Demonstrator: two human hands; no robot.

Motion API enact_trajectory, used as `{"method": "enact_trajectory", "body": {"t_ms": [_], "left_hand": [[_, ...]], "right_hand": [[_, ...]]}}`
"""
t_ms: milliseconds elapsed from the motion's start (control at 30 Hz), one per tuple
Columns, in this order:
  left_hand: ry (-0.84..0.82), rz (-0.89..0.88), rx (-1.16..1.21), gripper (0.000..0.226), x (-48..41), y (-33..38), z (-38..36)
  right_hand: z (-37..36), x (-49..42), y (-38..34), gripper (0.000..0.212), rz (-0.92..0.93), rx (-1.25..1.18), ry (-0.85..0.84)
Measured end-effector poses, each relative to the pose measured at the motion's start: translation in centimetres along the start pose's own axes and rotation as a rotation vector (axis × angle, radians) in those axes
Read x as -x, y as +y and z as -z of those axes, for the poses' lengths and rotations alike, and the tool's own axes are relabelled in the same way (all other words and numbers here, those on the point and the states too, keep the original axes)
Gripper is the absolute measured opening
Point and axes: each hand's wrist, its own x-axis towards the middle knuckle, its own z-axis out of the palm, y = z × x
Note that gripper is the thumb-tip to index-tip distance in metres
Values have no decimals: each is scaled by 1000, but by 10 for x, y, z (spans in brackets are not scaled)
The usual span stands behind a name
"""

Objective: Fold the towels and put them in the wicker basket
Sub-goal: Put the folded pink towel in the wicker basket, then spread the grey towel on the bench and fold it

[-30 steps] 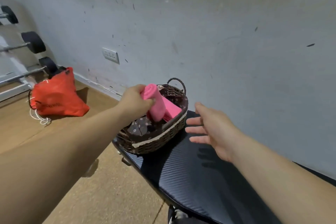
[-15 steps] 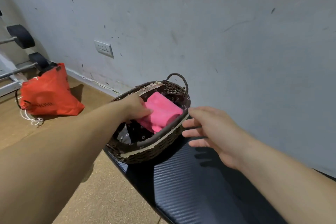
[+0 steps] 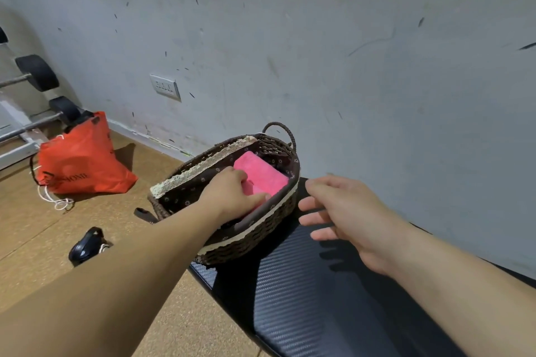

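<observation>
One folded pink cloth towel lies inside the oval dark-brown wicker basket at the centre of the frame, on its flowered lining. The left hand reaches in from the lower left. Its fingers seem curled round the towel's near end, though the grip is partly hidden. The right hand, right of centre, hovers just beside the basket's rim with fingers straight and apart, above the black textured padded surface.

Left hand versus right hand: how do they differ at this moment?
Left hand is inside the wicker basket, on the pink towel; right hand hovers outside, over the black bench. Left hand is bent at the knuckles; right hand is spread, empty. Both are bare.
</observation>
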Motion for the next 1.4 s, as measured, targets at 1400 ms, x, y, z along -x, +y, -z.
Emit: {"method": "enact_trajectory", "body": {"t_ms": [1400], "left_hand": [[-379, -807, 299, 55, 286, 474, -182]], "right_hand": [[485, 299, 322, 31, -503, 285, 1155]]}}
